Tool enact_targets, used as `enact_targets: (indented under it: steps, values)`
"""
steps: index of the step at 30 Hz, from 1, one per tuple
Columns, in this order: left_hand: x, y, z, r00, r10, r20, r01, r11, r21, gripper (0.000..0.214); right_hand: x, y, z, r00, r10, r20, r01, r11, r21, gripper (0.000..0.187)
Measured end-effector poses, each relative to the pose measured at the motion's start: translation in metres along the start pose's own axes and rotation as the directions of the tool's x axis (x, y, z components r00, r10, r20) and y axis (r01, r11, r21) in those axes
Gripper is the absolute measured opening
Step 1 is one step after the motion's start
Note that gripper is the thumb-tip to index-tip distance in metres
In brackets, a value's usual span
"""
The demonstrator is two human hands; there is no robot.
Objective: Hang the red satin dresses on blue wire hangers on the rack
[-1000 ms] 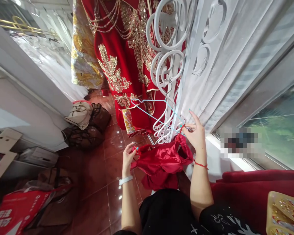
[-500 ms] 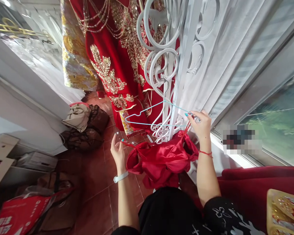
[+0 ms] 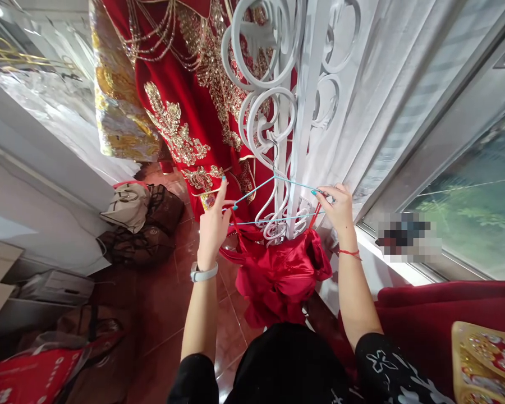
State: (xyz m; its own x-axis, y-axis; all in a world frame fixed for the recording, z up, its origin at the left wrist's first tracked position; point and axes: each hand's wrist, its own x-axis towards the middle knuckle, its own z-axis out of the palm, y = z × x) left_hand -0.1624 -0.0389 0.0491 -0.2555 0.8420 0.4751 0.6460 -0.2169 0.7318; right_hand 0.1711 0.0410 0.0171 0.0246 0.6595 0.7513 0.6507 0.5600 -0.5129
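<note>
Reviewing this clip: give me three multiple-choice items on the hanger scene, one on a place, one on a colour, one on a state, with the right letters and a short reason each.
1. Where does the red satin garment hang?
A. below the hanger, between the two hands
B. on the floor by the bags
C. over the window sill

2. What colour is the wire hanger?
A. gold
B. light blue
C. black

3. What is the right hand doing?
A. resting open on the curtain
B. pinching the hanger's right end
C. hanging free at the side

Answers:
1 A, the garment droops under the hanger's bar, with the left hand at one end and the right hand at the other.
2 B, the thin wire shows pale blue against the white scrolled rack.
3 B, its fingers close on the hanger's tip, where a red strap runs down.
</note>
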Motion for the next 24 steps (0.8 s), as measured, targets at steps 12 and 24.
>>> enact_targets:
  steps: [12,24]
  values:
    - [-0.095,-0.069,0.024,0.993,-0.117,-0.006,0.117,0.978,0.17,0.037,-0.04,-0.105,0.104,0.97,-0.139,0.199,0.092,0.969,0.228,0.03]
    - [-0.091,-0.068,0.052,0.889,-0.291,0.354,-0.004,0.768,0.64,0.033,-0.051,-0.128,0.139,0.823,-0.061,0.564,-0.007,0.993,0.117,0.022]
